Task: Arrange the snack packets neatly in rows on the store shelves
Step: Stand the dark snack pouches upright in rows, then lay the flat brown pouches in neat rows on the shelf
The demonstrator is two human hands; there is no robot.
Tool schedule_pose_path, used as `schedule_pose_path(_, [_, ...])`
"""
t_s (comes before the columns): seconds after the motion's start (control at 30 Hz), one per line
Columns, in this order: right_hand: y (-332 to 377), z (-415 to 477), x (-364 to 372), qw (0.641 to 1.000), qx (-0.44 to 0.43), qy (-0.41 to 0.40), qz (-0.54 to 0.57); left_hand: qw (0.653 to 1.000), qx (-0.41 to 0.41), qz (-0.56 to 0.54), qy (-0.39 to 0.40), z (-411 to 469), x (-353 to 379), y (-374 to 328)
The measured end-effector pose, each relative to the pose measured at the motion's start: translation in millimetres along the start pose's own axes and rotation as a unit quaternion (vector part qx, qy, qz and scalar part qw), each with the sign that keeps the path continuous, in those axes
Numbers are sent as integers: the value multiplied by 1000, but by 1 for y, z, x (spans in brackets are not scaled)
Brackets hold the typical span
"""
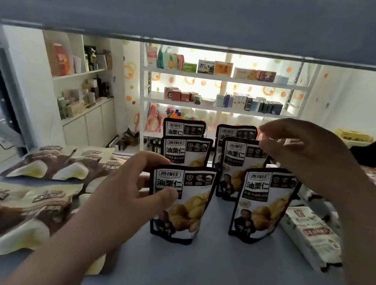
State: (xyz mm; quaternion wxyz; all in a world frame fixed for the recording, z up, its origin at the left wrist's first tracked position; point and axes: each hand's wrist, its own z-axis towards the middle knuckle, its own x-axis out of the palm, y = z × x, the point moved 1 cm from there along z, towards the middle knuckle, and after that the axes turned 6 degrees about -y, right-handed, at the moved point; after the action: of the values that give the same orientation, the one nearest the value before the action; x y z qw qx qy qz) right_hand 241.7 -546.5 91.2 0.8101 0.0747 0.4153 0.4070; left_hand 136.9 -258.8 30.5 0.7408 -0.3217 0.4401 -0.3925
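Several black-and-white chestnut snack packets stand upright in two rows on the grey shelf (pixel 211 278). My left hand (pixel 127 191) grips the front packet of the left row (pixel 186 212) by its left edge, thumb across its face. Two more packets stand behind it, the middle one (pixel 188 151) partly hidden. My right hand (pixel 306 154) hovers with fingers spread over the middle packet of the right row (pixel 237 163), at its top right corner; whether it touches is unclear. The right row's front packet (pixel 262 206) stands free.
Brown-and-cream packets (pixel 30 192) lie flat in a pile on the left of the shelf. White wrapped packs (pixel 309 232) lie at the right. The upper shelf's underside (pixel 200 11) hangs low overhead. Other stocked shelves (pixel 220 77) stand across the room.
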Motion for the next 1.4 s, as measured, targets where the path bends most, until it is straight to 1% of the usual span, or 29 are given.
schedule_pose_path(0.07, [-12, -30, 10, 987, 67, -122, 76, 999, -12, -10, -47, -6, 18, 6])
schedule_pose_path(0.1, [-17, -43, 18, 975, 99, -161, 113, 997, -10, -2, -70, -8, 27, 9])
schedule_pose_path(0.13, [-21, -55, 26, 964, 133, -180, 146, 996, -6, 8, -88, -10, 34, 11])
schedule_pose_path(0.2, [-24, -73, 43, 947, 182, -177, 194, 994, -6, 4, -108, -14, 46, 17])
schedule_pose_path(0.27, [-24, -82, 52, 934, 208, -181, 228, 994, -12, -8, -105, -16, 55, 25])
schedule_pose_path(0.33, [-25, -86, 54, 929, 224, -183, 230, 995, -10, 14, -96, -19, 61, 32])
schedule_pose_path(0.43, [-25, -91, 59, 930, 247, -151, 228, 996, 15, 36, -74, -25, 63, 41])
schedule_pose_path(0.53, [-27, -90, 61, 923, 276, -143, 227, 996, 26, 69, -58, -27, 64, 45])
schedule_pose_path(0.67, [-28, -91, 61, 922, 267, -147, 239, 994, 22, 96, -41, -24, 69, 50])
schedule_pose_path(0.83, [-27, -94, 62, 921, 237, -167, 261, 993, 5, 104, -48, -22, 73, 56])
schedule_pose_path(0.93, [-27, -93, 63, 916, 255, -122, 286, 992, 4, 110, -55, -22, 75, 57])
schedule_pose_path(1.0, [-30, -92, 65, 916, 264, -107, 283, 990, 1, 122, -67, -22, 76, 58])
schedule_pose_path(1.13, [-33, -95, 64, 921, 251, -102, 281, 989, -14, 134, -69, -22, 79, 58])
schedule_pose_path(1.27, [-34, -99, 59, 924, 243, -83, 282, 985, -35, 144, -93, -24, 79, 57])
schedule_pose_path(1.4, [-40, -107, 49, 936, 201, -57, 282, 983, -33, 155, -97, -30, 77, 53])
